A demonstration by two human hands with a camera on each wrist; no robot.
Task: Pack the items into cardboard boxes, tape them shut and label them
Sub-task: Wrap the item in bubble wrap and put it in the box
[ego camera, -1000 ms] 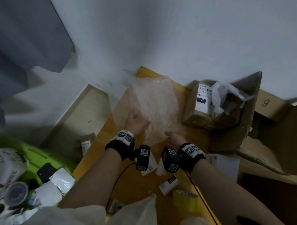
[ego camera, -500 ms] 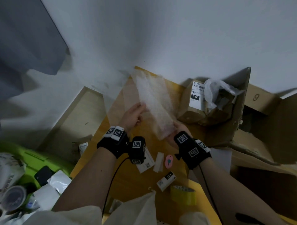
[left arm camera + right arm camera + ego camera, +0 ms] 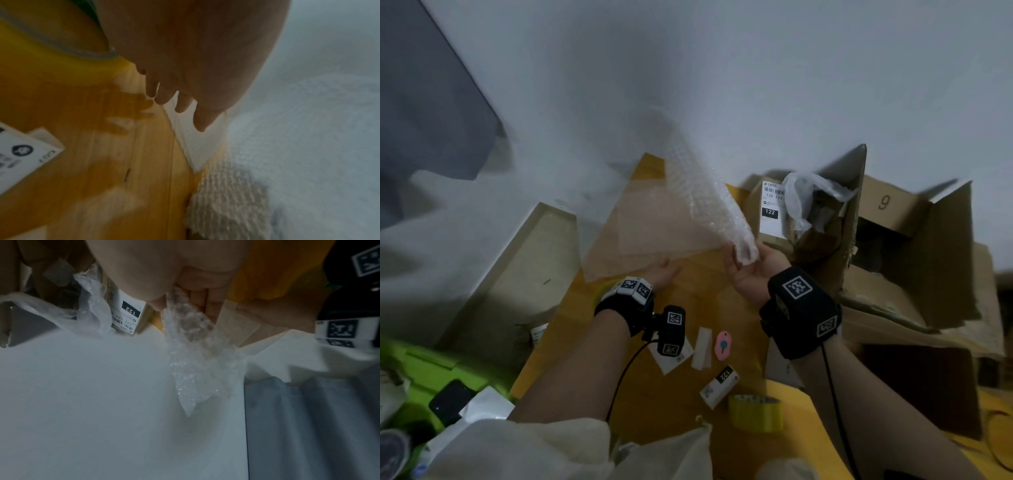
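Note:
A sheet of bubble wrap (image 3: 709,202) stands up from my right hand (image 3: 748,263), bunched into a narrow strip that leans up and left toward the wall. In the right wrist view the fingers (image 3: 197,296) curl round its lower end (image 3: 195,337). A flatter, see-through part of the sheet (image 3: 650,233) spreads out to the left over the wooden table (image 3: 654,394). My left hand (image 3: 664,274) is at that part's near edge, and the left wrist view shows its fingers (image 3: 164,95) straight and holding nothing.
A small box labelled 122 (image 3: 770,212) and a plastic bag (image 3: 808,192) sit in a big open cardboard box (image 3: 856,212) at the right. On the table near me lie a yellow tape roll (image 3: 756,409), a pink cutter (image 3: 723,344) and label slips (image 3: 719,385). A green bin (image 3: 431,377) is at the left.
The spread-out bubble wrap has been gathered into a strip and raised. My right hand turned palm up while gripping it. My left hand came off the wrap and dropped lower left.

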